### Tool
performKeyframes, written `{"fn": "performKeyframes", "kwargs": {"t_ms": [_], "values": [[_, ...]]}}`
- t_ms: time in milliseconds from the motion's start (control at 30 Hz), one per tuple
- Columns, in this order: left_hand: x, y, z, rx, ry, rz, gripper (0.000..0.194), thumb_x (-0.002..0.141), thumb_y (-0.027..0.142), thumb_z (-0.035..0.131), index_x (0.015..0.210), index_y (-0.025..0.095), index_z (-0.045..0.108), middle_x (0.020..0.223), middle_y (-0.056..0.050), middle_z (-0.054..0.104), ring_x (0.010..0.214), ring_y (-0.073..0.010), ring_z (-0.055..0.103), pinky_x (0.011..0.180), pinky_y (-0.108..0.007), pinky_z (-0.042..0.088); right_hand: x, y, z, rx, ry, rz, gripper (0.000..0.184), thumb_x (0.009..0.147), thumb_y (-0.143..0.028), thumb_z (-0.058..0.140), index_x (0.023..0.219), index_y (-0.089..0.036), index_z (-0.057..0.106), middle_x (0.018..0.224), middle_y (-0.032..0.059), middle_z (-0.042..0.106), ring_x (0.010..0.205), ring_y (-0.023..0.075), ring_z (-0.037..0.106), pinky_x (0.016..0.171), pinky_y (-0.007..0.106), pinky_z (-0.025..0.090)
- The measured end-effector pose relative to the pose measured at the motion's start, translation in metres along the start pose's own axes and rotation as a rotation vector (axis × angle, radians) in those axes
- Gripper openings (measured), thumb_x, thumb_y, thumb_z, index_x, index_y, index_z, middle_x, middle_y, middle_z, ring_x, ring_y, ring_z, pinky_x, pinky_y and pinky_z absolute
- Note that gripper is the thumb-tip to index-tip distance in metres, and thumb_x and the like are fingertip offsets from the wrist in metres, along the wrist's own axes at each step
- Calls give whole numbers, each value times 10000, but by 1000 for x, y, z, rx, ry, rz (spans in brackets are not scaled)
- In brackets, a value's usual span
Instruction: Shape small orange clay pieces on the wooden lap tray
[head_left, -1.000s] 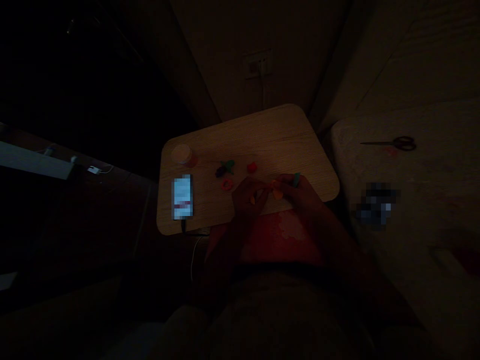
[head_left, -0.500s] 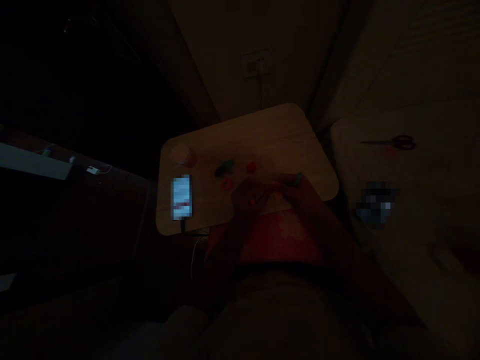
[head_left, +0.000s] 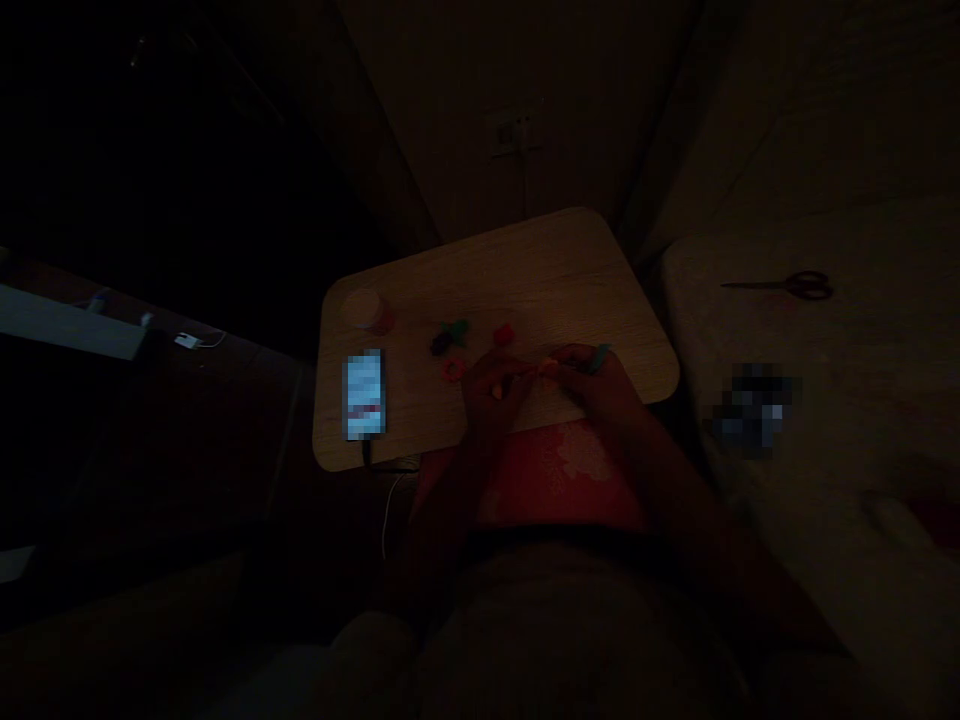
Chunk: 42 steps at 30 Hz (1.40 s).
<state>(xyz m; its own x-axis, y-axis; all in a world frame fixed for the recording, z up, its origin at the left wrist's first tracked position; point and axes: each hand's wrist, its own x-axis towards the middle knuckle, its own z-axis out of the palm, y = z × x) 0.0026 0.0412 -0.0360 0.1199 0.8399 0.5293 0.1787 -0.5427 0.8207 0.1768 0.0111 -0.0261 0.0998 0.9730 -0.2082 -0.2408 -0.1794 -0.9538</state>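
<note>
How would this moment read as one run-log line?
left hand: fingertips near right's, hold unclear | right hand: holding orange piece, green piece against hand | table: red piece, reddish ring | image: dark

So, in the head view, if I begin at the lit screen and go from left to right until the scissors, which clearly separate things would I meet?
Lit screen → red ring → left hand → right hand → scissors.

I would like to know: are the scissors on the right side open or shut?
The scissors look shut: their blades form one narrow dark strip.
</note>
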Motion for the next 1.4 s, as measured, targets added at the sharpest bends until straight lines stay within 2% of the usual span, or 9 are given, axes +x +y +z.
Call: {"fn": "performKeyframes", "kwargs": {"t_ms": [233, 400, 667, 933, 1167, 1300, 1400], "values": [[-1, -1, 5, -124, 13, -121, 283, 830, 486, 889, 764, 222, 812, 764, -20, 760, 704, -149, 673, 674, -289, 522, 0, 3, 3, -41, 65, -40, 385, 586, -502, 979, 766, -218, 791, 789, 38, 791, 693, 178, 687, 631, 297, 526], [-1, 0, 8, -129, 6, -252, 340, 794, 524, 898, 737, 207, 787, 752, -20, 748, 721, -159, 672, 708, -301, 541, -1, 7, 7, -32, 90, -63, 353, 597, -479, 973, 772, -226, 801, 799, 31, 796, 699, 176, 695, 629, 291, 529], [-2, 2, 9, -119, 19, -352, 288, 772, 447, 890, 718, 194, 765, 743, -20, 740, 714, -152, 655, 686, -275, 519, -4, 11, 14, -40, 148, -106, 295, 637, -442, 942, 781, -227, 801, 837, 39, 807, 729, 187, 716, 666, 306, 558], [-1, 2, 12, -132, 42, -395, 291, 763, 457, 891, 737, 197, 762, 749, -15, 751, 713, -159, 661, 676, -273, 517, -4, 8, 18, -71, 169, -86, 352, 642, -508, 930, 766, -216, 775, 799, 49, 797, 709, 200, 714, 639, 312, 556], [-1, 3, 7, -154, 22, -429, 285, 830, 478, 822, 885, 203, 771, 839, -30, 748, 764, -167, 663, 707, -279, 521, -2, 8, 12, -59, 170, -102, 333, 727, -513, 894, 822, -225, 755, 834, 38, 788, 726, 185, 703, 666, 306, 547], [-4, 1, 9, -170, -60, -415, 329, 846, 512, 806, 966, 207, 766, 750, 3, 657, 661, -135, 566, 619, -256, 440, 2, 10, 9, 10, 175, -142, 301, 748, -475, 895, 885, -242, 761, 902, 40, 794, 807, 201, 728, 723, 325, 572], [-5, 0, 13, -119, -131, -358, 302, 841, 485, 823, 921, 199, 766, 718, 17, 606, 639, -118, 506, 599, -251, 393, 3, 10, 8, 9, 179, -170, 280, 742, -458, 905, 858, -246, 764, 898, 37, 788, 844, 208, 735, 763, 338, 583]]}}
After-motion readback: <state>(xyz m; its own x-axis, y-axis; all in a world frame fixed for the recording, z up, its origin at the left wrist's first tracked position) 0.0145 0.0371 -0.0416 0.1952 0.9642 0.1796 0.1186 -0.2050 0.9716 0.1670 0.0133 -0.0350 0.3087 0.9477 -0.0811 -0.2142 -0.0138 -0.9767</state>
